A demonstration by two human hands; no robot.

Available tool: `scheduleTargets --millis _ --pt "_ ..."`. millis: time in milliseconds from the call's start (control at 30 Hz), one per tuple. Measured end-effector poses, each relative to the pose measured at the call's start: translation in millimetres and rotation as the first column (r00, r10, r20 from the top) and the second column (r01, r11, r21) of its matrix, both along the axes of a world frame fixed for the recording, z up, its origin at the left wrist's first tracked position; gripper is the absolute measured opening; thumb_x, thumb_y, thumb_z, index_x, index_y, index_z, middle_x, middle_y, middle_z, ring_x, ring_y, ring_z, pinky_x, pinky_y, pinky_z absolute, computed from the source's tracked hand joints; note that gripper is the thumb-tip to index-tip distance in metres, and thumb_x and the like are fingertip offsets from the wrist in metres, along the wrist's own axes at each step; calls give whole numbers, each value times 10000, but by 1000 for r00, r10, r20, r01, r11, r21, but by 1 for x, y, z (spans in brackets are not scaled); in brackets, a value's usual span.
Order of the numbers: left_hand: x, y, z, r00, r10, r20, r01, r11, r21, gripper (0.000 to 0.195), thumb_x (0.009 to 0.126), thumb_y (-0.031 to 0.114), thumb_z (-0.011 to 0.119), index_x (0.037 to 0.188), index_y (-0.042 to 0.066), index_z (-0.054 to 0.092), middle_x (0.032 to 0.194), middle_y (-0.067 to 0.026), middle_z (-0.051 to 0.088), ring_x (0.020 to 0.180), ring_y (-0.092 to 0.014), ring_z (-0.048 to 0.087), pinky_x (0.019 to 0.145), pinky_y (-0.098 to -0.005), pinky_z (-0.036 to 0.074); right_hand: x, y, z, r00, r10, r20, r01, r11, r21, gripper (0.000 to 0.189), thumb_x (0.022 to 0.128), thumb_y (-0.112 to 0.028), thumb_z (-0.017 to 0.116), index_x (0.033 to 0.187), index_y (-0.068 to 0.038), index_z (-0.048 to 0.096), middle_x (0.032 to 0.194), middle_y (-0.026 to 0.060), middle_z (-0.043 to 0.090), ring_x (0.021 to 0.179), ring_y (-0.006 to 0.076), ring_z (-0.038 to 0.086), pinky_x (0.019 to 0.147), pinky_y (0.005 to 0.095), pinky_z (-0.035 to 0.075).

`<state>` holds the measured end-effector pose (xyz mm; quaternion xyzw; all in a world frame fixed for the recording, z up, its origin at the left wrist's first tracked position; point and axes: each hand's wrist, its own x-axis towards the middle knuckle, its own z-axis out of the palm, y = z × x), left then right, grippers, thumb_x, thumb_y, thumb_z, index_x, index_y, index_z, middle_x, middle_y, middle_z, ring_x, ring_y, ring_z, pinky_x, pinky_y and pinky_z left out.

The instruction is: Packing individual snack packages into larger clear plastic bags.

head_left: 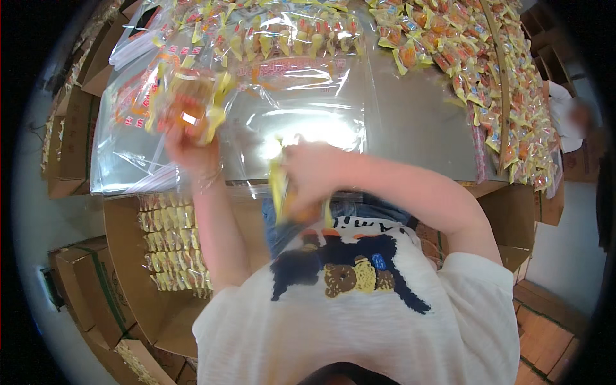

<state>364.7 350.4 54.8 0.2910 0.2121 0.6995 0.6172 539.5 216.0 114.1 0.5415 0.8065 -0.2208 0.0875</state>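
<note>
My left hand (pixel 192 149) is raised over the left part of the metal-topped table and grips a wrapped snack (pixel 192 96) in clear and yellow film, blurred by motion. My right hand (pixel 315 168) is at the table's near edge, its fingers around another yellow-edged wrapped snack (pixel 301 207) that hangs low in front of my shirt. Under and beyond my hands lies a large clear plastic bag (pixel 298 96) with red print. Rows of small wrapped snacks (pixel 298 41) fill its far end.
A large heap of wrapped snacks (pixel 442 43) covers the table's right side, crossed by a wooden strip (pixel 503 86). Flat plastic bags (pixel 130 168) lie at left. Below stands an open cardboard box (pixel 122 231) holding packed rows (pixel 173 240). Another person (pixel 565 115) is at far right.
</note>
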Motion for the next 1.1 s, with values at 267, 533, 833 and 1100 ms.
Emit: scheduleTargets --millis 267,533,833,1100 --pt "21 -36 18 -225 -150 -963 711 651 -267 214 649 242 624 763 61 624 754 -76 597 849 -267 534 800 -359 414 49 36 -8 816 -478 325 369 863 344 602 623 -500 644 1043 -70 616 1185 168 466 1152 324 414 932 553 298" --pt "105 15 -16 40 269 -962 137 952 272 371 668 403 623 956 171 653 927 -63 630 1029 -199 522 993 -542 173 52 40 -21 821 -493 289 373 845 382 566 599 -415 628 1050 -76 588 1179 161 489 1218 344 340 968 535 277" --pt "117 -2 15 -406 331 -852 286 931 226 503 634 452 641 1028 140 626 977 -128 607 950 -251 554 918 -427 357 81 46 -4 772 -543 330 404 821 404 704 587 -514 622 1139 -81 567 1297 177 390 1254 389 266 970 587 230" --pt "163 34 22 -663 -48 -747 201 950 -239 676 684 639 527 1198 200 548 1246 -117 475 1228 -419 292 963 -569 262 103 81 -27 692 -721 38 675 665 320 612 595 -564 601 997 -106 661 1283 153 430 1206 335 346 965 499 306"
